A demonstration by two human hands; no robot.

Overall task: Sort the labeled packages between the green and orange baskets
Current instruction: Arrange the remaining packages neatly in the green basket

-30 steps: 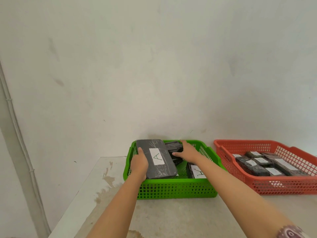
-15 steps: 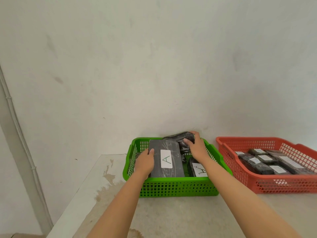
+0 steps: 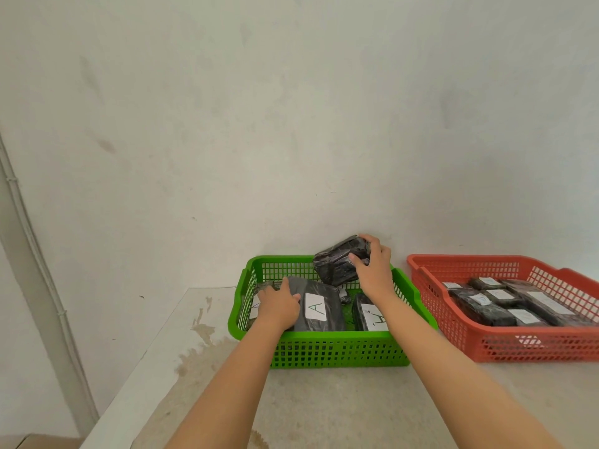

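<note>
The green basket (image 3: 337, 350) stands on the table in front of me, with black wrapped packages inside. My left hand (image 3: 278, 304) grips the left edge of a flat grey package labeled A (image 3: 319, 307), which lies in the basket. My right hand (image 3: 372, 270) holds a shiny black wrapped package (image 3: 337, 264) tilted above the basket's back edge; its label is hidden. Another labeled package (image 3: 369, 314) lies at the basket's right, under my right forearm. The orange basket (image 3: 525, 343) to the right holds several labeled black packages (image 3: 486, 307).
A pale stained table (image 3: 194, 367) carries both baskets; its left edge runs diagonally past the green basket. A bare white wall (image 3: 291, 124) rises right behind the baskets. A pipe (image 3: 35, 254) runs down the wall at the far left.
My right hand has lifted the black wrapped package up out of the green basket. My left hand has lowered the A package flat into the basket.
</note>
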